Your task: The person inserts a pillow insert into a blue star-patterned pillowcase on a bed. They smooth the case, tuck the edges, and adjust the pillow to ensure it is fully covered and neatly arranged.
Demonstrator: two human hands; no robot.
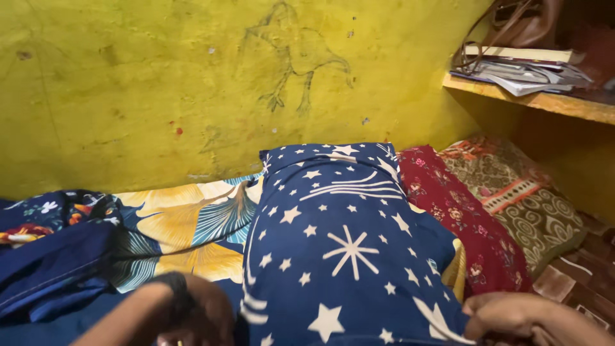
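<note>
Two hands show at the bottom of the view, one on each side of a big pillow. The pillow [339, 250] has a dark blue cover with white stars and lines on it. It lies on the bed, with its far end up against the yellow wall [160, 77]. The left hand [195, 317] is bent over at the near left corner of the pillow and has a dark band on the wrist. Its fingers are low and blurry, so it is hard to tell if they grip the cover. The right hand [512, 317] is curled at the near right corner, and its fingers pinch the edge of the blue cover.

Under the pillow is a bed sheet [186, 224] with big yellow and teal leaves. A dark blue cloth [57, 269] is bunched up on the left. A red flowered cushion [467, 218] lies just beside the pillow on the right, and a brown patterned cushion [532, 198] lies past that. Up high on the right, a shelf [544, 101] holds papers [532, 74] and a brown bag [525, 22].
</note>
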